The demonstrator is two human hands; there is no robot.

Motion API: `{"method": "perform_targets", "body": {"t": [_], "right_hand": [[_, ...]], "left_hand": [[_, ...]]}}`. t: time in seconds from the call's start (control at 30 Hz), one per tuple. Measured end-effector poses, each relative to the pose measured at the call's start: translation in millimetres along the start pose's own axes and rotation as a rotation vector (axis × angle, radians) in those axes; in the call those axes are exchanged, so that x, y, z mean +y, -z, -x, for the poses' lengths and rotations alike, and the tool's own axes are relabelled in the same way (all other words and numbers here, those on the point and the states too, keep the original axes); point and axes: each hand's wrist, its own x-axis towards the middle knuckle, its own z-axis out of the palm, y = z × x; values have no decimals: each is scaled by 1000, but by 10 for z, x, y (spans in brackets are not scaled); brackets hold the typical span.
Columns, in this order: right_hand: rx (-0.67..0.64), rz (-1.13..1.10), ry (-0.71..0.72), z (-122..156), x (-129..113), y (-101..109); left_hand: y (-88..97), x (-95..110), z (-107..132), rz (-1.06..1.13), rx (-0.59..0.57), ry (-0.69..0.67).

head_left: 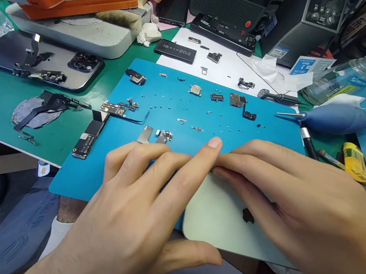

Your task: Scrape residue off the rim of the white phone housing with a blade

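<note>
My left hand [142, 205] and my right hand [297, 209] both rest on a pale silver-green phone back housing [221, 219] lying at the near edge of a blue work mat [183, 94]. The left fingers lie stretched over its left top edge, thumb along its near side. The right fingers lie flat and pressed together across its top edge, meeting the left fingertip. Small screws, brackets and camera parts are spread over the mat, with a logic board [89, 137] at its left edge.
A grey phone housing [40, 60] and a flex part [36, 113] lie on the green mat at left. A battery [176, 51], tweezers [289, 114], blue air blower [335, 117], yellow tool [355, 162], bottle [345, 78] and machines stand behind.
</note>
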Motion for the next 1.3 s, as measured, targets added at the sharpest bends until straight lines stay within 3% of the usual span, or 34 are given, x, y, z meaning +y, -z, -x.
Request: {"method": "perform_targets", "body": {"t": [0.27, 0.53, 0.67, 0.8, 0.93, 1.1, 1.3], "right_hand": [[-107, -365, -138, -165, 172, 65], [-151, -435, -184, -219, 218, 62], [-123, -357, -126, -171, 161, 69], [-29, -97, -27, -37, 20, 48], [-18, 71, 10, 25, -38, 8], [-23, -161, -26, -94, 87, 7], [-133, -391, -161, -208, 192, 47]], "left_hand": [[-6, 2, 24, -26, 4, 4], [-1, -17, 30, -14, -3, -6], [-3, -5, 27, -8, -2, 3], [-5, 1, 4, -6, 7, 0], [-5, -4, -7, 9, 9, -2], [-17, -6, -5, 8, -4, 3], [-2, -4, 6, 9, -17, -8]]}}
